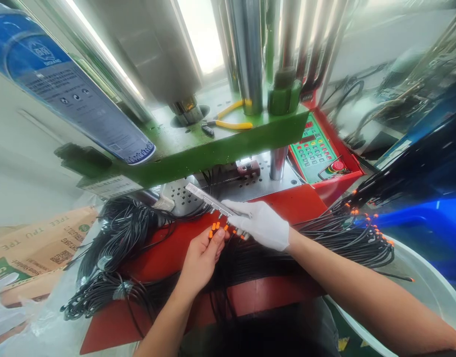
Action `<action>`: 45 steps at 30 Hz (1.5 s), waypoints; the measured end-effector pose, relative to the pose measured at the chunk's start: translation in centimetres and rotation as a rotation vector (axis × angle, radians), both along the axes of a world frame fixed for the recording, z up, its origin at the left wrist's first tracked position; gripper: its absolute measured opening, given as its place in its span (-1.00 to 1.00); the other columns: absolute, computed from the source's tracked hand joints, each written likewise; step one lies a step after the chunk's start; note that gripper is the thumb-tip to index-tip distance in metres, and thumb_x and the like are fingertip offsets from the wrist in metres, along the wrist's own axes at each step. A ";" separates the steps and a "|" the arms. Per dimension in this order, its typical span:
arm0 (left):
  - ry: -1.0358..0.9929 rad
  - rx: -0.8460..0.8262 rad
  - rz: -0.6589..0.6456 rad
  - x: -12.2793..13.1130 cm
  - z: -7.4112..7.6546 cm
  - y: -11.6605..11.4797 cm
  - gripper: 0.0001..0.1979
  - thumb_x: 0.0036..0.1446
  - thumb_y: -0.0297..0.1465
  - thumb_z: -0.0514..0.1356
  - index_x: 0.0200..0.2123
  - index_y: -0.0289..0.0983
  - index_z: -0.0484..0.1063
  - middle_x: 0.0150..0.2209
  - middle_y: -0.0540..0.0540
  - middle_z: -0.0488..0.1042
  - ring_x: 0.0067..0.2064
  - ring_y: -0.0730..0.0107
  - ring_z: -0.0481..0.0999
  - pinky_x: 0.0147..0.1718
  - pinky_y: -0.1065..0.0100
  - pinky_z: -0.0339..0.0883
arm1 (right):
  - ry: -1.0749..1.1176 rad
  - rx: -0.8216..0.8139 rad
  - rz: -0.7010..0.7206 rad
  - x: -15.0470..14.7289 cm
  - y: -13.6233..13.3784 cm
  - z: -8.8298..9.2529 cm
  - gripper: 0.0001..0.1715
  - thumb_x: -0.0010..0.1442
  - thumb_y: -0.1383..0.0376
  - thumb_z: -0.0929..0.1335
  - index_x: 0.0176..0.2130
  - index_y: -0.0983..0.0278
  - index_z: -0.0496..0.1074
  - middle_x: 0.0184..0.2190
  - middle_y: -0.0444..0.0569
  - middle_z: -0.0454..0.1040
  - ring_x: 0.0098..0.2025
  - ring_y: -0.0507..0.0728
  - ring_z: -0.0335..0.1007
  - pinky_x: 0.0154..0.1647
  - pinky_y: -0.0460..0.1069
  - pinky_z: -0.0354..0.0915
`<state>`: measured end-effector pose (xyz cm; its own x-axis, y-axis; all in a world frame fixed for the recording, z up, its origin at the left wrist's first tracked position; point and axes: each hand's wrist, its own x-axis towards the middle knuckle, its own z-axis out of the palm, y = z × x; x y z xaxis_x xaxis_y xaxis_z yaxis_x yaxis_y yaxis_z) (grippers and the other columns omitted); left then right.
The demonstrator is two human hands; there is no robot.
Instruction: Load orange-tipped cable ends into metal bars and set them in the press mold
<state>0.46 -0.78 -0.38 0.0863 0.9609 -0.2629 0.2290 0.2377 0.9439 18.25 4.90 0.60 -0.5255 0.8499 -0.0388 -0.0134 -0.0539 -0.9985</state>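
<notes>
My right hand (263,223), in a white glove, is closed around a narrow metal strip (203,196) with a row of small prongs along its lower edge. Bare, my left hand (207,250) pinches black cables (222,282) with orange tips (215,227) just under that strip. Several orange tips sit side by side close to the prongs; whether they touch is hidden by my fingers. The cables hang down from my left hand over the red ledge (287,292).
Cable bundles (119,248) lie on the left, and more orange-tipped cables (347,238) reach over a white tub (417,253) on the right. Yellow-handled pliers (233,125) and a blue spray can (71,89) are on the green press plate (220,148). A red control box (339,173) stands behind.
</notes>
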 end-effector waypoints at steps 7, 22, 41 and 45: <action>0.270 0.167 0.042 0.8 0.4 -0.3 -0.67 0.25 -0.18 0.02 -0.48 -0.27 0.22 -0.56 0.07 0.19 -0.52 0.53 0.15 -0.55 0.47 0.05 | -0.125 0.093 0.006 -0.1 -0.2 0.6 -0.52 0.15 0.30 0.30 0.07 0.33 0.39 -0.40 -0.07 0.44 -0.47 0.00 0.25 -0.48 -0.11 0.28; -0.028 0.074 0.037 0.0 0.7 0.0 -0.76 0.24 -0.22 0.07 -0.36 -0.28 0.28 -0.54 0.10 0.11 -0.58 0.63 0.02 -0.64 0.54 -0.09 | -0.163 0.088 0.084 0.2 0.0 0.8 -0.64 0.12 0.29 0.30 -0.06 0.28 0.39 -0.52 -0.22 0.28 -0.57 -0.09 0.14 -0.61 -0.19 0.12; 0.554 0.412 0.079 1.3 0.4 -0.3 -0.82 0.21 -0.30 0.08 -0.22 -0.23 0.43 -0.40 -0.04 0.47 -0.39 0.36 0.40 -0.33 0.40 0.21 | -0.251 0.314 -0.006 -0.1 -0.3 0.6 -0.62 0.10 0.37 0.27 -0.05 0.23 0.39 -0.38 -0.16 0.42 -0.32 0.04 0.29 -0.25 -0.07 0.22; 0.408 0.305 0.033 1.0 0.6 -0.1 -0.74 0.25 -0.25 0.03 -0.14 -0.23 0.41 -0.50 0.01 0.45 -0.50 0.40 0.42 -0.41 0.41 0.25 | -0.172 0.159 0.096 0.1 0.1 0.4 -0.71 0.13 0.26 0.31 -0.12 0.25 0.42 -0.44 -0.15 0.43 -0.46 0.00 0.29 -0.47 -0.13 0.24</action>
